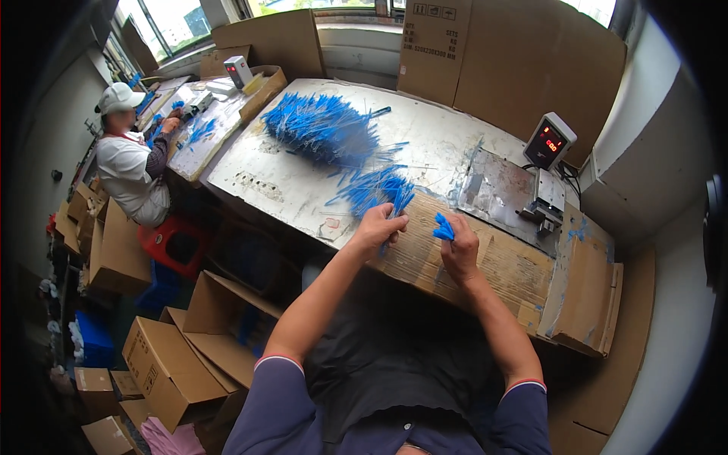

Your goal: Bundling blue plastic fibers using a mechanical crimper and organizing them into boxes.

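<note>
A worker gathers blue-tipped ties at a scuffed worktop (303, 189); the left hand (377, 227) pinches several from the near pile (375, 189), the right hand (457, 249) clasps a small bunch (443, 227); evening the ends likely follows.

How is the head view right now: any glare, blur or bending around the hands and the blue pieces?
Head view: daylight from the windows, blown out white; left hand and right hand sharp; blue pieces clear; table edge bends toward the rim; corners black.
</note>
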### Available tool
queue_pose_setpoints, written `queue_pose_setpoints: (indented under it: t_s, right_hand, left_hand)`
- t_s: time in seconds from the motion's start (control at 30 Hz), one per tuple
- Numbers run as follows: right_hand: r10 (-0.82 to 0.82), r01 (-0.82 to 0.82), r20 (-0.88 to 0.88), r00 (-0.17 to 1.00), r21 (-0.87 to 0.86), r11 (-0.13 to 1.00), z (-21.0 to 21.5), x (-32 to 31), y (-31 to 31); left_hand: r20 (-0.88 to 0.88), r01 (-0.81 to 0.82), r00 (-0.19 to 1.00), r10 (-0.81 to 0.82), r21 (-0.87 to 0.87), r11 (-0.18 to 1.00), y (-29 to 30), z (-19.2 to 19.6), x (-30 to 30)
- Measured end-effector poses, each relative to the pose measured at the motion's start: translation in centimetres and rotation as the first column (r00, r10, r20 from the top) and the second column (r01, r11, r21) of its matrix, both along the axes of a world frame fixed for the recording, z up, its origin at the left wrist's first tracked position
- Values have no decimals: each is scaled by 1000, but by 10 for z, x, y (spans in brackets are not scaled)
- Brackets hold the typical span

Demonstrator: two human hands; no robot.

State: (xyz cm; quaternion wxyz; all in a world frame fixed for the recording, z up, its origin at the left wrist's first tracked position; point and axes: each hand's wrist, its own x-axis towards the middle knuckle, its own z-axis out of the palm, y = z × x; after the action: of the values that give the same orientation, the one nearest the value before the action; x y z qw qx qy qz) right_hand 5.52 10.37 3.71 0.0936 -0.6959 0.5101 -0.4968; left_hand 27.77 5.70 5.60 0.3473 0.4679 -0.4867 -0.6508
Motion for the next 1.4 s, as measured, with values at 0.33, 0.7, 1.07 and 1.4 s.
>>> queue_pose_setpoints:
  t_s: [0.33,0.7,1.07,1.4]
  right_hand:
    - [164,-278,-652,741,-75,958,5,-8,-9]
    - [62,-44,-149,987,122,992,-26,-59,-8]
    - [-180,-69,782,596,273,959,-3,10,-8]
    - [-198,19,902,384,207,978,-20,6,-19]
  left_hand:
    - [36,159,987,-159,-4,987,5,-8,-22]
    - [241,10,970,36,-185,983,-12,-32,-30]
    - [518,140,725,453,-755,640,5,-30,-97]
    - [526,132,776,348,-675,725,9,-27,-111]
